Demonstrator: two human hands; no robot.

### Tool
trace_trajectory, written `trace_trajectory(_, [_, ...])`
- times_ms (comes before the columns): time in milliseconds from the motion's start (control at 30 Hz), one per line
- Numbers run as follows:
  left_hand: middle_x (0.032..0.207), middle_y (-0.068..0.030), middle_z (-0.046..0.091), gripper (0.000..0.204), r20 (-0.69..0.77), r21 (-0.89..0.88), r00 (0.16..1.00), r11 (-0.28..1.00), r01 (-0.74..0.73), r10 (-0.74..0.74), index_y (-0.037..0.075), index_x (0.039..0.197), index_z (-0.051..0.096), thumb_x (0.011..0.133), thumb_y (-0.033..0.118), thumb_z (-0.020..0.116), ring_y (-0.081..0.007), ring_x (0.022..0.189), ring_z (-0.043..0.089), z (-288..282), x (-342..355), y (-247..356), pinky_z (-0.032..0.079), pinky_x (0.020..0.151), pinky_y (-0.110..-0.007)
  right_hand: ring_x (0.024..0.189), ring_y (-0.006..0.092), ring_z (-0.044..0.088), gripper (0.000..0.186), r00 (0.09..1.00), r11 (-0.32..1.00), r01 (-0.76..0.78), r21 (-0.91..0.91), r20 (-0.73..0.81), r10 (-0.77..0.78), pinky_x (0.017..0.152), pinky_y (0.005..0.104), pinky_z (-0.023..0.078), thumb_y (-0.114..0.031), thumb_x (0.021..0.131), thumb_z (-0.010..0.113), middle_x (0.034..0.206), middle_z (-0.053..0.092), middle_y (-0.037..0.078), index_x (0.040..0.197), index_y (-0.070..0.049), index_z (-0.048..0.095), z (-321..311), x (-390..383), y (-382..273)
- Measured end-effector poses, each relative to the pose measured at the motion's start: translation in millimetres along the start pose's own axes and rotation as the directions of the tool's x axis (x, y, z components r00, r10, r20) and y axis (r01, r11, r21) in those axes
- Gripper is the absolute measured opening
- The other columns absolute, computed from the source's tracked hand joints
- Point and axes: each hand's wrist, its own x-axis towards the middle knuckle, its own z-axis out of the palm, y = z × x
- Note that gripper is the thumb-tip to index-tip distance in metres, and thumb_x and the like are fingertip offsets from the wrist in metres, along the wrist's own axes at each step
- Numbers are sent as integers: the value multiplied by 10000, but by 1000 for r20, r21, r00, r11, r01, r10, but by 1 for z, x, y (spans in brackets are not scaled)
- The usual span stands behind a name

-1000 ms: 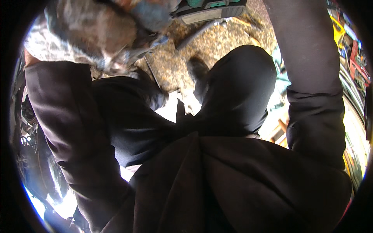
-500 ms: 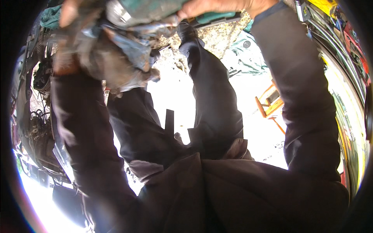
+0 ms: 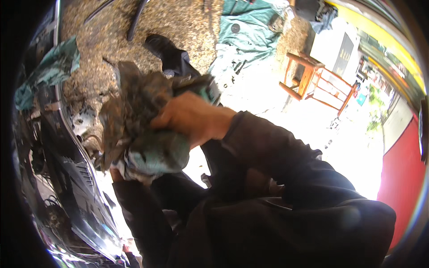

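My right hand (image 3: 192, 116), blurred, grips a bundle of dirty, crumpled cloth (image 3: 120, 116) and a green-and-black power tool (image 3: 156, 154), partly wrapped in it, at the centre-left of the view. My left hand (image 3: 117, 173) is mostly hidden beneath the bundle; only a little skin shows above the dark cuff, and its fingers are out of sight. The bundle is held over my legs and dark shoe (image 3: 163, 49), close beside a glossy black vehicle body (image 3: 62, 147).
A teal rag (image 3: 44, 73) hangs on the vehicle. Dark bars (image 3: 134, 22) lie on the pebbled ground (image 3: 98, 35). A green sheet (image 3: 241, 31) lies beyond, near an orange wooden stool (image 3: 308, 73). A red panel (image 3: 400, 178) stands at the right.
The cloth and tool have come down from the top edge toward the middle, and my right hand has swung leftward with them. The view has turned, showing more stool and red panel.
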Motion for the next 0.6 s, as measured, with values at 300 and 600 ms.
trace_trajectory(300, [1169,-159,579,412,358,-609,825,561,561,-437,38,1216,576,910,304,502,-234,1080,579,-3,-10,36,479,944,-362,698,315,670,382,906,977,-153,146,-374,198,612,432,519,-319,635,766,728,660,109,960,-140,677,14,-91,-35])
trace_trajectory(600, [1165,-197,615,490,-318,789,909,457,411,-268,26,1200,605,888,397,539,-312,1046,609,-72,65,-78,503,844,-421,786,295,692,474,773,907,-336,253,-476,419,725,370,555,-274,615,830,864,704,130,1022,-84,680,-9,-229,80])
